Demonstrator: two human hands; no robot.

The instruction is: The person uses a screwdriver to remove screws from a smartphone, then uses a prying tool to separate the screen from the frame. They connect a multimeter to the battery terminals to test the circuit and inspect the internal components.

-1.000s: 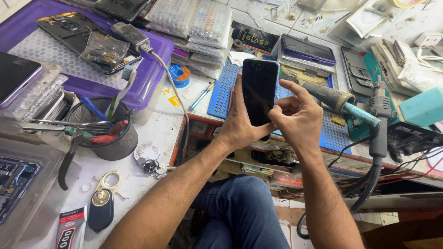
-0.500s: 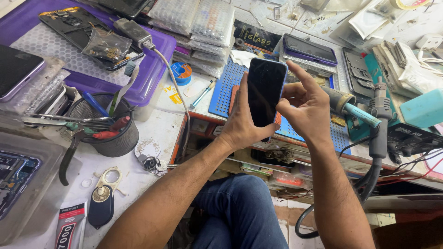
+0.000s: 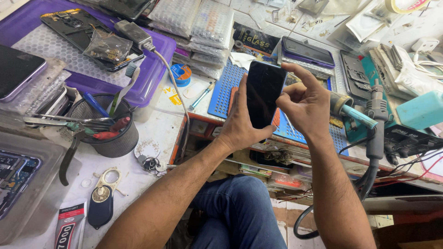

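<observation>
Left hand (image 3: 240,124) is wrapped round a dark smartphone (image 3: 264,93), thumb up along the phone's left edge, palm behind it; phone is held upright, screen off, facing the camera, above the near edge of the surface (image 3: 157,124) and in front of a blue perforated work mat (image 3: 226,90). Right hand (image 3: 307,108) is at the phone's right edge: index finger arched over the top right corner, thumb and other fingers curled in against the side, so it pinches the edge rather than grips the whole body. Both hands closed on the same phone. Just right of the right hand, a soldering iron with a teal handle (image 3: 353,113) lies on the mat; beyond it a hot-air wand (image 3: 376,122) stands in its holder, hose looping down below the surface. Behind the phone, another handset (image 3: 308,50) lies flat on a case. Left side: black mesh cup (image 3: 110,133) full of tweezers and pliers, a toothbrush sticking out; purple tray (image 3: 152,64) with an opened phone body (image 3: 76,30) and a bagged part on it; blue tape roll (image 3: 182,74) near the cable. Front left: glue tube (image 3: 69,226), black key fob (image 3: 101,205), keyring (image 3: 150,163). Person's knee in blue jeans (image 3: 240,212) sits under the surface edge.
</observation>
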